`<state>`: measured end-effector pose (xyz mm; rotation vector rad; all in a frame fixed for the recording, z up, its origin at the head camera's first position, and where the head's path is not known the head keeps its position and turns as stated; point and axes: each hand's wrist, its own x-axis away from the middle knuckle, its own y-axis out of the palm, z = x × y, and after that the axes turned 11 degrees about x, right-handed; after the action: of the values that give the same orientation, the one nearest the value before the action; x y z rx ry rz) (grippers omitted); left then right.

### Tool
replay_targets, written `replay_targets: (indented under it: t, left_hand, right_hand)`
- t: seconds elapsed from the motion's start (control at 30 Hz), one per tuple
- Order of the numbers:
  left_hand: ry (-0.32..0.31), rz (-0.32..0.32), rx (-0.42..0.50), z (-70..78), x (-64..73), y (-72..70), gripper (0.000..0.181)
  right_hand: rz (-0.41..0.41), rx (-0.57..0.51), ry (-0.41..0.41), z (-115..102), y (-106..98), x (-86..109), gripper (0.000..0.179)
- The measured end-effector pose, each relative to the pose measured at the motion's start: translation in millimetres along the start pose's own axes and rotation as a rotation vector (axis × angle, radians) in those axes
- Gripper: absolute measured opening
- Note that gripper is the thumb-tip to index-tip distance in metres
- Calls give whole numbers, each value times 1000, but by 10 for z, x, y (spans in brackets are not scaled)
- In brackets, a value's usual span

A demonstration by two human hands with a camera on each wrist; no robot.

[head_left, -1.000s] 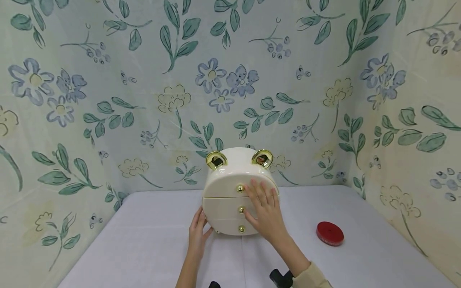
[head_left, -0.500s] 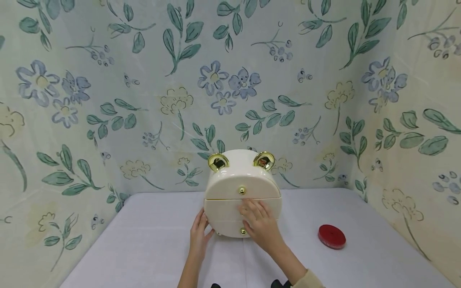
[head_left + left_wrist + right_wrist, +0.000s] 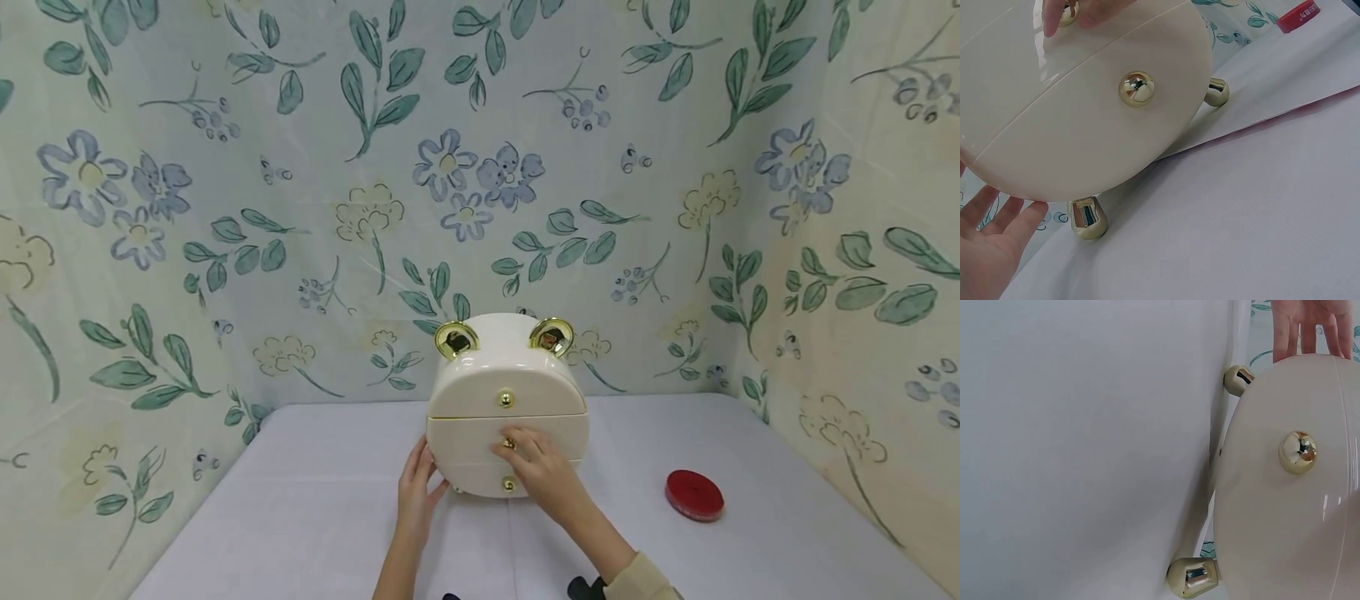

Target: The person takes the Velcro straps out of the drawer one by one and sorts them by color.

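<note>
A cream rounded jewelry box [image 3: 468, 393] with gold ring ears stands on the white-covered table, its front drawers closed. My right hand [image 3: 543, 471] pinches the gold middle knob [image 3: 509, 442]; in the left wrist view its fingers [image 3: 1055, 14] lie on both sides of that knob. Below it, the bottom knob [image 3: 1137, 89] stays free, as does the top knob [image 3: 507, 399]. My left hand [image 3: 415, 493] rests against the box's lower left side, fingers fairly straight, some of them hidden behind it. Gold feet [image 3: 1089, 219] hold the box off the tabletop.
A red round case [image 3: 694, 495] lies on the table to the right of the box. Floral cloth [image 3: 480, 208] hangs behind and at both sides. A black object [image 3: 587, 587] shows by the right sleeve at the lower edge.
My right hand has come down from the upper front, flat and spread at first, to the middle knob, and its fingers have drawn together on it. The left hand keeps its place.
</note>
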<state>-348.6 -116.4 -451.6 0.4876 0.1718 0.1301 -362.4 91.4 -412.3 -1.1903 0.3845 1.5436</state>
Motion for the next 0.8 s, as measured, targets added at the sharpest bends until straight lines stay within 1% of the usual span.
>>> replay_targets:
  t: [0.13,0.4,0.67,0.73,0.8]
  left_hand:
    - [-2,-2,-1,6,-3,9,61]
    - [-1,-2,0,12,-8,15,60]
    - [2,9,-3,11,0,8,60]
    - [0,10,-7,10,0,6,60]
    - [-1,11,-10,12,-1,2,61]
  right_hand:
    - [21,-5,16,-17,15,4,22]
    - [15,-20,42,-34,55,-7,23]
    - [30,-50,53,-56,63,-15,23]
    - [33,-59,56,-58,65,-14,24]
    - [39,-66,59,-60,72,-13,29]
